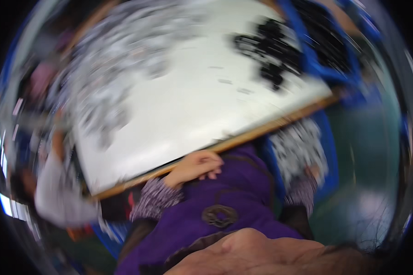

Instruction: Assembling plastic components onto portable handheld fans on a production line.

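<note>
My left hand [198,165] rests at the wooden front edge of the white table [179,119], over the purple apron [243,192] on my lap. Its fingers are curled in, and nothing shows between them. On the right, my right hand [313,173] reaches down into a blue crate [329,151] of small grey-white pieces [298,142]. Blur and the pieces hide its fingers, so I cannot make out whether it grips any. Motion smears the whole picture.
A heap of grey-white pieces [119,59] spreads over the table's left and far side. Black pieces [273,48] lie at the far right, beside a blue crate [307,59] of long black items. Another person in a white sleeve [62,192] sits close on my left.
</note>
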`<action>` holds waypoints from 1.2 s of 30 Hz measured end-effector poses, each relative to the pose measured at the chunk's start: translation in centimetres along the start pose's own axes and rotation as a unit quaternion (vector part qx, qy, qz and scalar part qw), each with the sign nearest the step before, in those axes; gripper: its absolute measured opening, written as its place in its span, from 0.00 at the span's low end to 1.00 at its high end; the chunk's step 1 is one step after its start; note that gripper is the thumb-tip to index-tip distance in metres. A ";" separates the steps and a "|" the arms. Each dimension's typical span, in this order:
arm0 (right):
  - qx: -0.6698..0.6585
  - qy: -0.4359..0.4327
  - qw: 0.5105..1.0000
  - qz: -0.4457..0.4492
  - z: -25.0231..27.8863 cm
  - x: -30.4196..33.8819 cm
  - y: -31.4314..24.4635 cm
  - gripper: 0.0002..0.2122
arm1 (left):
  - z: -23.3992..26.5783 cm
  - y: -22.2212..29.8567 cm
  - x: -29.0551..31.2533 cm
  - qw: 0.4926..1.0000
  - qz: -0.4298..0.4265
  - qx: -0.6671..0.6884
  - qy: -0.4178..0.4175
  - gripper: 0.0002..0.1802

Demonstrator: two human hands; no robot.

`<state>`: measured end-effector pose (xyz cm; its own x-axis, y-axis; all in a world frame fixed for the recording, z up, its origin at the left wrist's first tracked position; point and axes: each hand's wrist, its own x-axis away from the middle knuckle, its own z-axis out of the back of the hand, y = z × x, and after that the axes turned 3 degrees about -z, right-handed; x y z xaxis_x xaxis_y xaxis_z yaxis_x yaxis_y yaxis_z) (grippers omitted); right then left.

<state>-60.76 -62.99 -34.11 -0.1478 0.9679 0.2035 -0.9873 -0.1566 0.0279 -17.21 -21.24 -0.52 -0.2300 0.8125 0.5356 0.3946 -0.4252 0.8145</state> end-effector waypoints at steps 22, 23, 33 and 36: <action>-0.482 -0.295 0.821 -0.083 3.6 10.2 -20.2 0.12 | 32.4 2.2 18.0 0.554 0.153 -0.672 0.468 0.29; -0.480 -0.293 0.824 -0.068 3.6 9.8 -20.3 0.13 | 31.5 2.5 18.6 0.558 0.152 -0.667 0.470 0.29; -0.641 0.000 0.756 0.130 23.3 14.0 -26.9 0.11 | 18.8 -0.8 14.0 0.584 -0.196 -0.537 0.576 0.26; -0.656 -0.081 0.716 0.225 30.1 21.4 -35.6 0.09 | 13.3 -0.4 6.5 0.615 -0.318 -0.500 0.520 0.27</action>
<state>-26.98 -42.66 -1.30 -0.5641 0.8255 0.0177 -0.0633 -0.0219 -0.9978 -7.06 -10.50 -0.32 -0.7044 0.4676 -0.5341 -0.6948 -0.6081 0.3840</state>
